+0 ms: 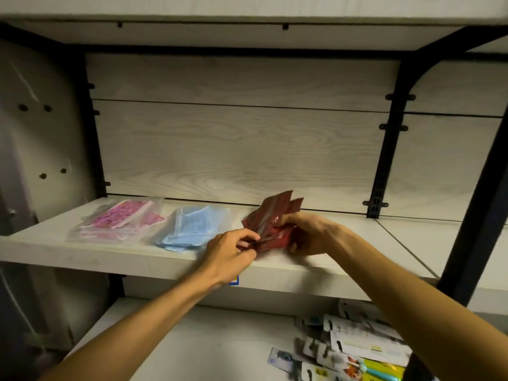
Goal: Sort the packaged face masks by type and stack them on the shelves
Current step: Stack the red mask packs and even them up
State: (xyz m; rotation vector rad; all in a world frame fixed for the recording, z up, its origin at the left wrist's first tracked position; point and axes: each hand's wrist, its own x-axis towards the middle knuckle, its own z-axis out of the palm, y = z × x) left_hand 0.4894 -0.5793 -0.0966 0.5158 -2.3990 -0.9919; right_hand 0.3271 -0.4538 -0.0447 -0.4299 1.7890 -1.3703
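Dark red mask packets [270,221], flat glossy foil, fanned, held just above the shelf board [49,243]. Right hand [308,232] curled round the right side of the bundle, thumb on top. Left hand [231,248] pinching the lower left corner between thumb and fingertips. Slight motion blur on the bundle. Just left of the grip: blue pleated masks [189,229] in clear soft bags, lying on the board. Further left: pink patterned masks [121,218], clear bags too, stacked loosely. Board: pale wood-grain laminate, matte, same finish on the back panel [242,149]. Black metal uprights [384,149] right of the grip, slotted. Below the grip, lower shelf [192,339]: loose heap of carded packs [354,350], white and coloured, blurred. Dim light.
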